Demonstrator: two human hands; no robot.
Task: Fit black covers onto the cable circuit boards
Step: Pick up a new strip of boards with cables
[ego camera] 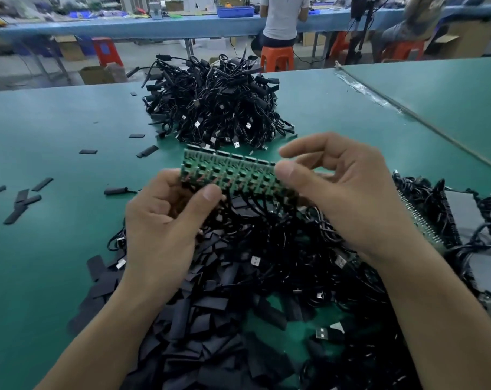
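While both bare hands hold it up over the green table (56, 122), a green strip of joined cable circuit boards (233, 171) sits at the centre of the view, its face tilted toward the camera. The left hand (162, 223), at 7 o'clock from the strip, has its grip closed on the strip's lower left corner, with the thumb pressed on the front and curled fingers behind. The right hand (348, 192), at 3 o'clock from the strip, pinches the right end with its thumb in front, and its forefinger reaches out just above the top edge. Thin black cables (255, 209) run from the strip's lower edge down into a tangle on the table beneath the hands.

At 6 o'clock, between the forearms, lies a wide heap of flat black covers (205, 327), mixed with silver-tipped USB plugs. A few loose black covers (22, 201) are scattered on the table at 9 o'clock, well apart from the hands. At 12 o'clock, beyond the strip, stands a tall pile of black USB cables (213, 108). At 3 to 4 o'clock, more green boards with cables (430, 220) lie near the right wrist.

Past the table's far edge, at 1 o'clock, a person sits on an orange plastic stool (276, 57) at a long blue table (126, 26).
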